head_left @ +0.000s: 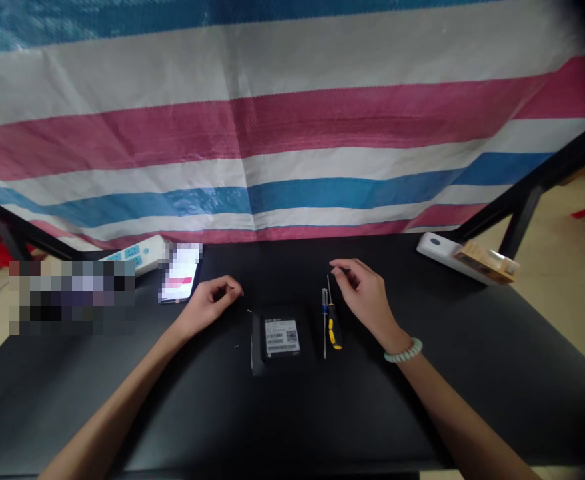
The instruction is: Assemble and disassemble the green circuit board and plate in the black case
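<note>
A small black box [278,337] with a white label lies on the black table [472,373], between my hands. Two screwdrivers lie just right of it: a thin blue-handled one [324,320] and a yellow-and-black one [333,325]. My left hand [211,303] rests on the table left of the box, fingers curled in a loose pinch. My right hand [363,291] hovers above the screwdriver tips, thumb and forefinger pinched together; whatever they hold is too small to see. Tiny specks, perhaps screws [249,311], lie on the table near the box.
A white power strip [135,254] and a phone [179,278] sit at the back left. Another white power strip with a tan block [465,259] lies at the back right. A striped tarp [292,133] hangs behind the table. Black frame bars flank both sides.
</note>
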The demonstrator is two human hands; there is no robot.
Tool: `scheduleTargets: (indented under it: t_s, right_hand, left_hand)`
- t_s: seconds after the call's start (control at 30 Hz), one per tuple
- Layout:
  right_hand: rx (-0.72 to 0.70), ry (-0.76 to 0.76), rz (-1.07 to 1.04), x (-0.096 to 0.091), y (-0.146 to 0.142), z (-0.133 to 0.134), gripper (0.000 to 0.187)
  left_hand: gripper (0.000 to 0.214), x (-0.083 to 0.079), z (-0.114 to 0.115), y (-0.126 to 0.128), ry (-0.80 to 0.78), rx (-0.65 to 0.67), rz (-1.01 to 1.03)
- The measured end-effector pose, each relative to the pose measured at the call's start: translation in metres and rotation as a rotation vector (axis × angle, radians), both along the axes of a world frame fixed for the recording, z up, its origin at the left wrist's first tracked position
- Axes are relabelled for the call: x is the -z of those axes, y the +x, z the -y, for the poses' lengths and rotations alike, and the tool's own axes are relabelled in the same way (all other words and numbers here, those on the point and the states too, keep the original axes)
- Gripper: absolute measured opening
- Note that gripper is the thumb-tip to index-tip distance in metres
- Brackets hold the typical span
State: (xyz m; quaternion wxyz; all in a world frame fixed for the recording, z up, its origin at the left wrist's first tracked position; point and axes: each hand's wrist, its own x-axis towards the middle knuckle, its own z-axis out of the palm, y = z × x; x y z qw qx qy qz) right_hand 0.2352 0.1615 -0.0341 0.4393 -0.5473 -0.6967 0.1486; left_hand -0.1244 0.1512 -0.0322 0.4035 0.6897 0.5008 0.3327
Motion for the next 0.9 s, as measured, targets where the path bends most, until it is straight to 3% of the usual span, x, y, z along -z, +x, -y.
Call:
scheduleTargets:
  t_s: [0.2, 0.43, 0.7, 0.9]
  right_hand:
    - [0.004, 0.026, 0.026, 0.005, 0.003, -0.003, 0.022]
    - [0.002, 0.001, 0.020, 0.012, 0.007, -0.006, 0.023]
    - [0.004, -0.012, 0.011, 0.014, 0.008, -0.008, 0.025]
    - [-0.010, -0.014, -0.031, 0.012, 0.007, -0.009, 0.024]
  left_hand:
    - [0.023, -0.004, 0.000, -0.004, 0.134, 0.203, -0.215]
    - [0.014, -0.003, 0.001, -0.003, 0.194, 0.267, -0.236]
    - [0.009, -0.020, 0.007, -0.012, 0.036, 0.378, -0.271]
    - [0.003, -0.027, 0.018, -0.012, 0.076, 0.409, -0.368]
